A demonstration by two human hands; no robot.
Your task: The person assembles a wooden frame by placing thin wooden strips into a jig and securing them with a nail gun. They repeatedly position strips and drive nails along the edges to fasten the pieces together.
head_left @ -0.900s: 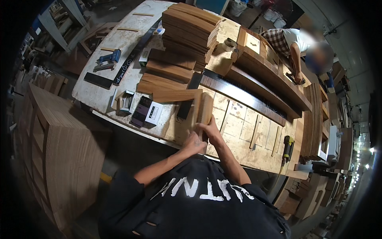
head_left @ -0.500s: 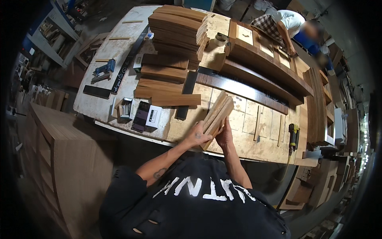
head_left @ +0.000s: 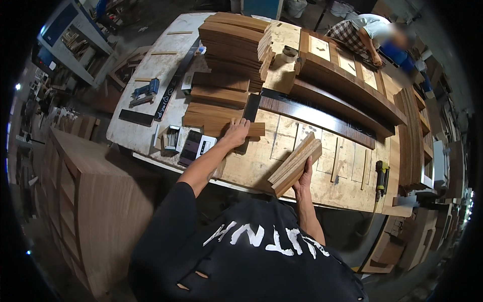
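Observation:
My right hand (head_left: 304,177) is closed on a small stack of brown wooden boards (head_left: 296,165), holding it tilted above the near edge of the workbench; the pale cut ends and edges show. My left hand (head_left: 236,133) reaches over a short wooden board (head_left: 256,129), its fingers bent over the far edge and its thumb side partly hidden. That board lies in front of other loose boards (head_left: 214,95), across a dark strip (head_left: 251,108). Behind them rises a tall pile of similar boards (head_left: 231,43).
On the workbench (head_left: 236,173) lie a blue nail gun (head_left: 145,93), an open box of fasteners (head_left: 171,138), a dark-and-white box (head_left: 197,148), a yellow-black power tool (head_left: 381,176) and long dark beams (head_left: 347,103). Another person (head_left: 370,35) bends over a frame at the far right. A wooden cabinet (head_left: 110,216) stands left.
My left hand has let go of the stack and moved left onto the short board. My right hand keeps the stack, now a little farther right. The whole view has shifted slightly.

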